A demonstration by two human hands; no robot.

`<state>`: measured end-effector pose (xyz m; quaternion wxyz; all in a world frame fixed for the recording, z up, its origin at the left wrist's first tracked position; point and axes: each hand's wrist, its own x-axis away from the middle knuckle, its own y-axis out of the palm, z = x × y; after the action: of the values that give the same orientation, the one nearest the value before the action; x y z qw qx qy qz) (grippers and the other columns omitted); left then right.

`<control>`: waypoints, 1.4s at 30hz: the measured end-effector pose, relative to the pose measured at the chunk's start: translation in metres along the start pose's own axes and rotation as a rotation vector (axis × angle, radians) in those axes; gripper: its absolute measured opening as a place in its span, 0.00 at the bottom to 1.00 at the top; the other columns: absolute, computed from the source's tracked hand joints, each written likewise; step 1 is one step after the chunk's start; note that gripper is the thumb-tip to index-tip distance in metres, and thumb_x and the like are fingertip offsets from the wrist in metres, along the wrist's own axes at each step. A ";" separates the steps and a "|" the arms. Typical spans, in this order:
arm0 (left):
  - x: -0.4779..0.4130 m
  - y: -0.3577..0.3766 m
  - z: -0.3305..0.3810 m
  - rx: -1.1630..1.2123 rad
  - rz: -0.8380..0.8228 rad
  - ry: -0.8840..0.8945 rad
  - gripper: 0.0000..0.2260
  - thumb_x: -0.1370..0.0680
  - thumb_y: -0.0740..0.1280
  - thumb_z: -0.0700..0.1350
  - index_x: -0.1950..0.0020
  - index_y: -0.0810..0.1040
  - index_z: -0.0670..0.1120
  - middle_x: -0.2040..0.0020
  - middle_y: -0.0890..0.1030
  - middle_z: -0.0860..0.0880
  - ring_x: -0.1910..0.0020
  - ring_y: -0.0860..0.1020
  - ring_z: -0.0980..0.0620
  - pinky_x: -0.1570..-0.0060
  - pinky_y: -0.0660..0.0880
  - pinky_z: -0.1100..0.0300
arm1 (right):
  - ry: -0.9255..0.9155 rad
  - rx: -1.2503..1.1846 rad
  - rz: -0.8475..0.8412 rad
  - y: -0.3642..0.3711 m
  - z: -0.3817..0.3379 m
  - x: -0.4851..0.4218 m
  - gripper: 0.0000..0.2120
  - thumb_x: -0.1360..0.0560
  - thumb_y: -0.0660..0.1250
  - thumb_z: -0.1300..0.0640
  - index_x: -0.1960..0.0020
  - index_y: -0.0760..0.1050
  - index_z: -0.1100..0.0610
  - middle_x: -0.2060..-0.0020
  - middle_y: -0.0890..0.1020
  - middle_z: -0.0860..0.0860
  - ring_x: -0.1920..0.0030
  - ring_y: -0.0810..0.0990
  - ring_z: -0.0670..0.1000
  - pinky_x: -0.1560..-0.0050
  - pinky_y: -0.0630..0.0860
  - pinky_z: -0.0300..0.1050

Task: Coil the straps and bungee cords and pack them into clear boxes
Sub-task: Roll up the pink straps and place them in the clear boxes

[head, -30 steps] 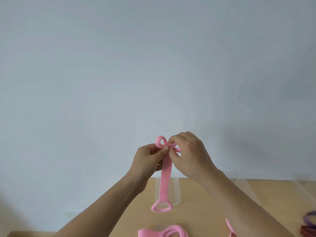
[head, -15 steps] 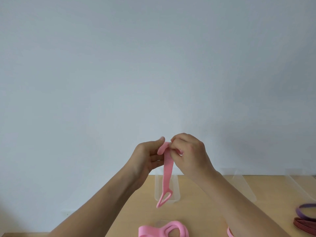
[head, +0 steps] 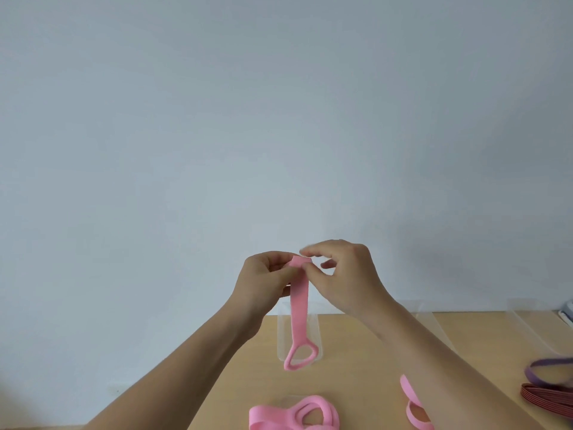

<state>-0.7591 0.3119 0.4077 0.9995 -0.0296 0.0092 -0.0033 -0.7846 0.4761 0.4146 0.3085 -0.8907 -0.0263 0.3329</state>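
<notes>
Both hands are raised over the counter. The left hand pinches the folded top end of a pink strap, and the right hand, slightly blurred, closes its curled fingertips on the same fold. The strap hangs straight down, its loop end in front of a clear box near the far edge, and a coiled pink strap lies at the near edge.
</notes>
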 end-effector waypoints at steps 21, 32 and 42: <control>0.008 0.008 -0.010 0.383 0.055 -0.249 0.10 0.22 0.73 0.43 0.47 0.86 0.36 0.53 0.85 0.40 0.59 0.81 0.47 0.55 0.77 0.55 | -0.072 0.013 0.134 0.007 -0.003 -0.002 0.10 0.30 0.73 0.68 0.57 0.85 0.54 0.63 0.84 0.45 0.62 0.80 0.47 0.58 0.76 0.43; 0.012 0.014 -0.005 0.382 0.027 -0.217 0.10 0.20 0.70 0.46 0.47 0.88 0.43 0.47 0.87 0.42 0.57 0.82 0.48 0.55 0.76 0.56 | -0.178 0.095 0.328 0.007 0.000 -0.001 0.13 0.33 0.74 0.71 0.57 0.84 0.54 0.63 0.83 0.45 0.62 0.80 0.51 0.58 0.74 0.40; 0.011 0.018 -0.004 0.263 0.018 -0.090 0.09 0.19 0.69 0.47 0.47 0.88 0.45 0.48 0.88 0.46 0.54 0.84 0.47 0.51 0.79 0.55 | -0.228 0.164 0.377 0.010 0.003 0.000 0.14 0.33 0.74 0.72 0.57 0.84 0.54 0.62 0.83 0.47 0.60 0.75 0.46 0.57 0.68 0.24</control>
<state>-0.7478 0.3297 0.4022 0.9941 0.1019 -0.0359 0.0060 -0.7878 0.4703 0.4070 0.3074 -0.8085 0.1330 0.4839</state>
